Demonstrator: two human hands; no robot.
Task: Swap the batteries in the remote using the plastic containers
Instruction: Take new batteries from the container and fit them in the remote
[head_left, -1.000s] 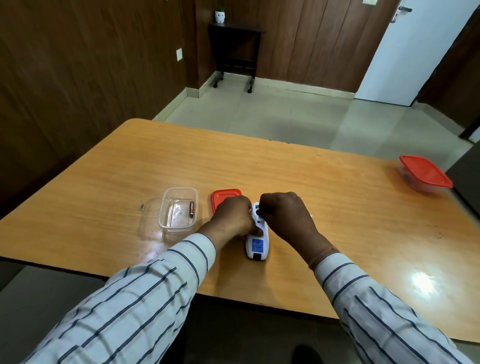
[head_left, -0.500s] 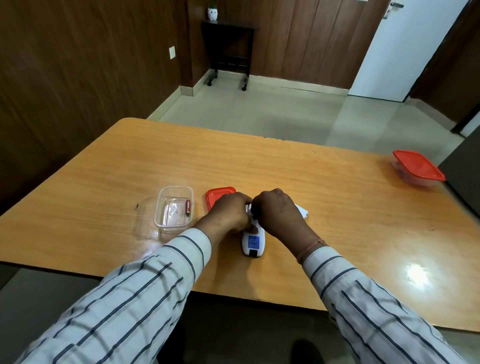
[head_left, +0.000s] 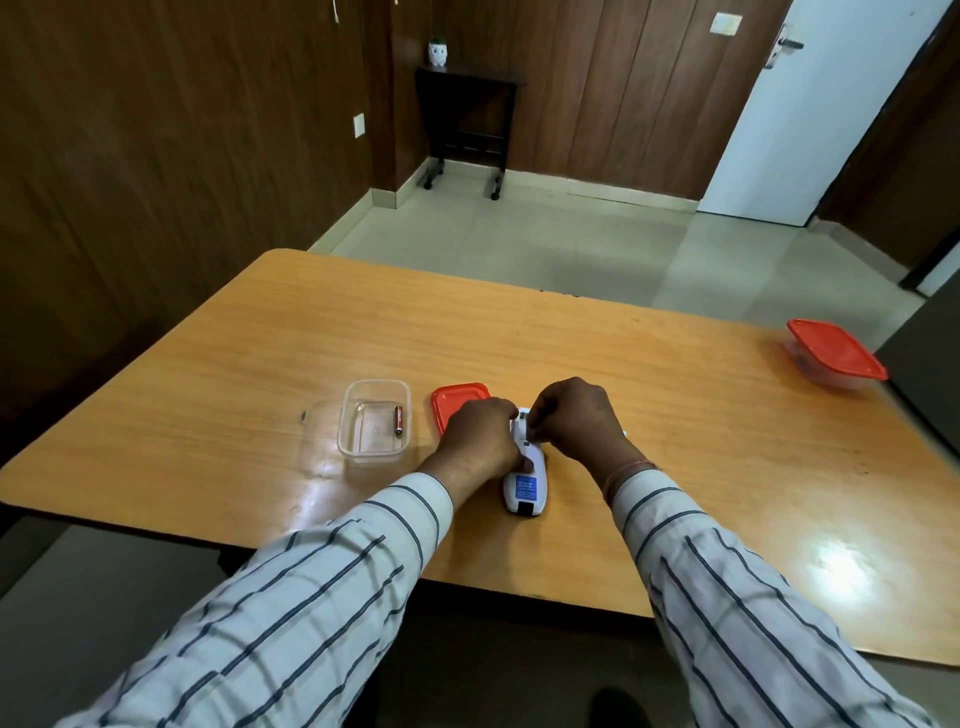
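Observation:
A white remote lies face down on the wooden table, its blue label toward me. My left hand grips its left side. My right hand curls over the open battery bay at the far end, fingertips pinching inside it; what they hold is hidden. To the left stands an open clear plastic container with one battery in it. Its red lid lies beside it, partly under my left hand.
A second clear container with a red lid stands shut at the table's far right edge. A white piece, perhaps the battery cover, peeks out behind my right hand. A dark side table stands by the far wall.
Both hands stay on the remote; my right hand's fingers have shifted slightly at the battery bay. The camera view tilted a little. The containers have not moved.

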